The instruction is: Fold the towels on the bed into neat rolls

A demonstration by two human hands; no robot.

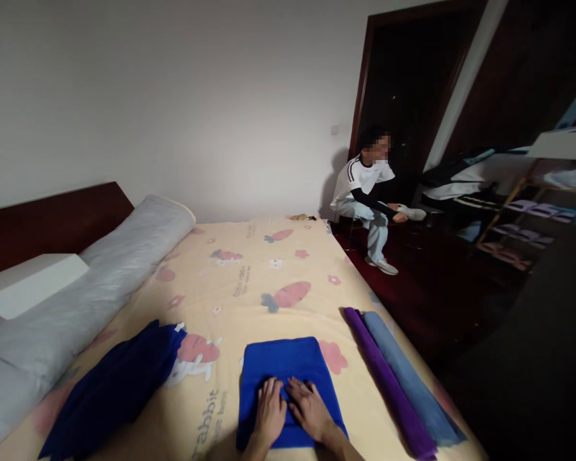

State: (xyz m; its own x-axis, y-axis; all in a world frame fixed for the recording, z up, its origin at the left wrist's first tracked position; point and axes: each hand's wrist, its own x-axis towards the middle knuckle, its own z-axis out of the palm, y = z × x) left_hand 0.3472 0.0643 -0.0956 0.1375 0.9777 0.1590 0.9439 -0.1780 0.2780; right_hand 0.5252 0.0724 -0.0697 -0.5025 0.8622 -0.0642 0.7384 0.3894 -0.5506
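Note:
A blue cloth (281, 353), folded into a flat rectangle, lies on the bed at the bottom middle. Both of my hands rest on top of it, side by side. My left hand (271, 404) lies flat with its fingers stretched forward. Close beside it, my right hand (308, 410) also lies flat, its fingers pointing forward and left. To the left is a crumpled dark blue cloth (120, 384) with a small white tag. On the right lie a rolled purple cloth (388, 384) and a rolled grey-blue cloth (410, 378), next to each other.
The bed (249, 282) has a cream sheet with carrot prints. A long grey pillow (125, 250) and a white box (33, 282) are by the headboard (52, 218). A seated person (365, 186) holds a shoe beyond the bed. A shoe rack (523, 218) stands at right.

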